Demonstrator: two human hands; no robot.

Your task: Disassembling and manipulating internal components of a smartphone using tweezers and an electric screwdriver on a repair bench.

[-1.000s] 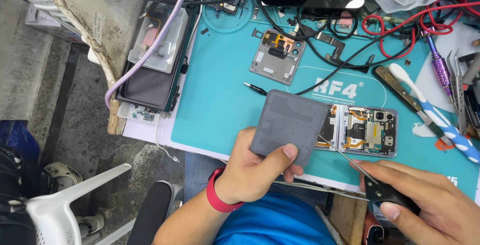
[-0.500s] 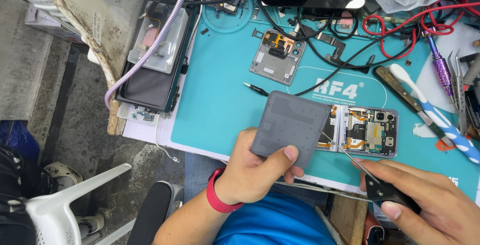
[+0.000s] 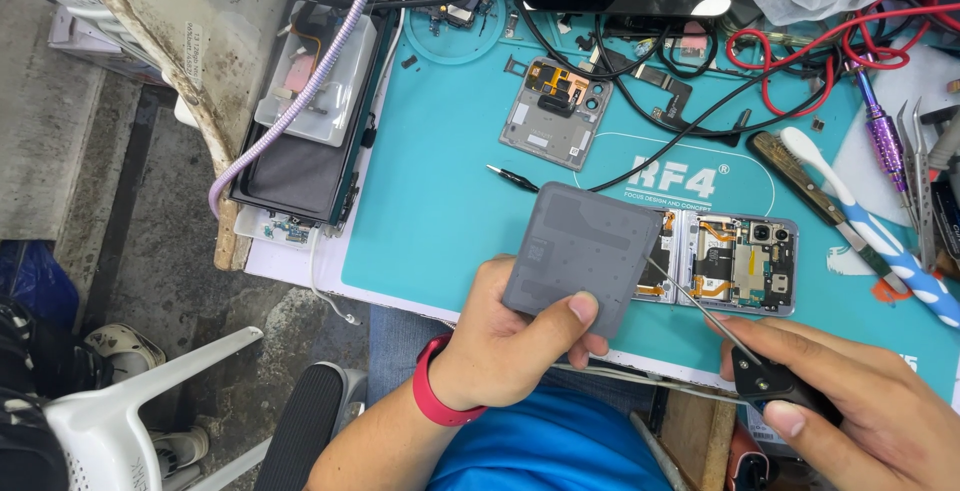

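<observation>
Over at the far left a white plastic chair pokes in beside the bench, and on the bench edge lies one dark device with a clear tray on it and a lilac braided cable trailing across. Next comes the teal work mat, where a single small dark probe tip lies loose below one stripped grey phone half. The left hand, a red band at its wrist, is closed around one grey back cover, thumb on top near the lower edge and fingers beneath, holding it tilted above the mat and partly over the opened phone. That panel looks thin, light and fairly stiff, probably smooth enough to slip and liable to crack if flexed, so pinching it by the edges as here seems the safe hold. The opened phone lies flat just right of it, its boards and thin orange flex strips bare and fragile. The right hand is clenched on the black handle of one fine metal pick, whose tip reaches toward the seam under the cover. Farther right lie one white and blue toothbrush, one purple driver, and red wires
</observation>
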